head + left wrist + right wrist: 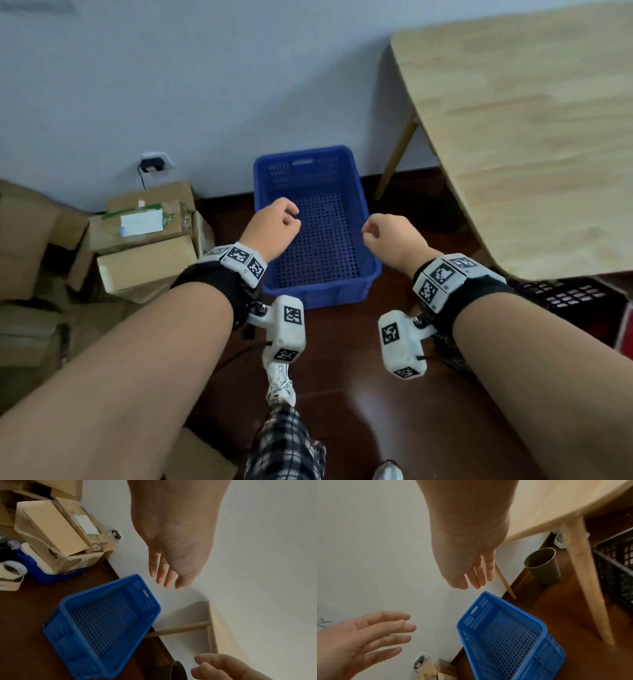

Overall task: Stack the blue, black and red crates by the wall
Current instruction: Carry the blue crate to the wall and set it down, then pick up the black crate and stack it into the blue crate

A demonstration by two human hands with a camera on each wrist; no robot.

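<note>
An empty blue perforated crate (349,192) (106,616) (510,635) stands on the dark floor with its far end against the white wall. Both hands hover above it and hold nothing. My left hand (274,222) (169,573) hangs over the crate's left rim with relaxed fingers. My right hand (383,233) (474,574) is over the right rim, fingers loose. A black crate (575,298) (614,566) sits under the table at the right, with a red crate's edge (625,325) beside it.
A wooden table (534,137) with slanted legs (585,577) stands right of the blue crate. Cardboard boxes (144,240) pile up on the left below a wall socket (156,163). A metal cup (542,566) stands by the wall. My feet are on the floor near me.
</note>
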